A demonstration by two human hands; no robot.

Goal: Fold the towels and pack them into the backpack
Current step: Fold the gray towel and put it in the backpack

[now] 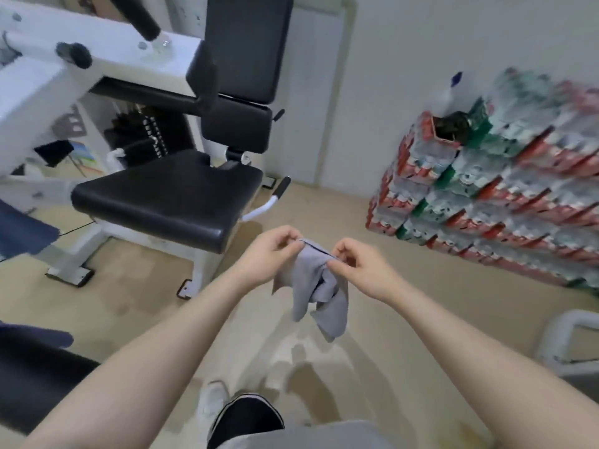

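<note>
A small grey towel (319, 290) hangs crumpled in the air in front of me, above the beige floor. My left hand (267, 251) pinches its top edge at the left corner. My right hand (358, 264) pinches the same edge a short way to the right. The rest of the cloth droops below both hands in loose folds. A dark blue fabric (22, 233) shows at the left edge; I cannot tell what it is. No backpack is clearly visible.
A white gym machine with a black padded seat (165, 197) and backrest (248, 47) stands ahead on the left. Stacked packs of water bottles (505, 189) fill the right side by the wall. A white tube frame (564, 338) sits at the right edge. My shoe (246, 416) is below.
</note>
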